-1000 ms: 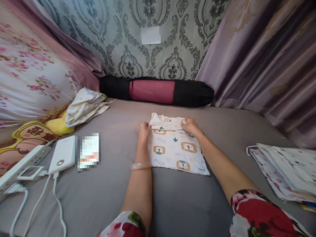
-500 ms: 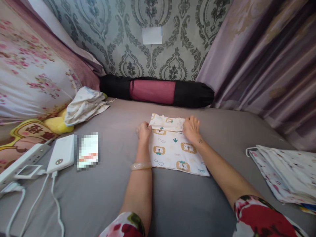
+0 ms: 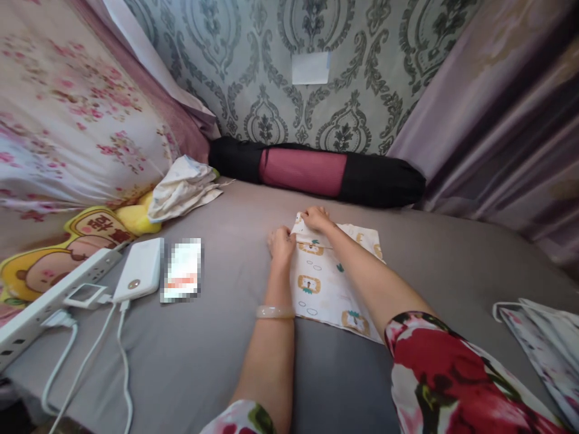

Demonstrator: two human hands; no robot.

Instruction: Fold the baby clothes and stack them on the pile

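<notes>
A white printed cloth (image 3: 329,293) with tan lion faces and green leaf shapes lies flat on the grey sheet, its far edge folded over in a band. My left hand (image 3: 281,243) is closed at the left edge of the cloth, by the end of the folded band. Close by, my right hand (image 3: 318,219) grips the far left corner of that band with bent fingers. My right forearm crosses over the cloth and covers part of its right side.
A black and pink roll bag (image 3: 303,172) lies along the wall. To the left are a crumpled cloth (image 3: 183,188), a yellow cushion (image 3: 94,226), a power strip (image 3: 97,268), a white power bank (image 3: 140,269) with cables and a blurred-out item (image 3: 183,269). Folded fabrics (image 3: 538,349) lie at right.
My right hand has moved left from the band's right end to its far left corner. My left hand stays at the left edge. The view has turned slightly left.
</notes>
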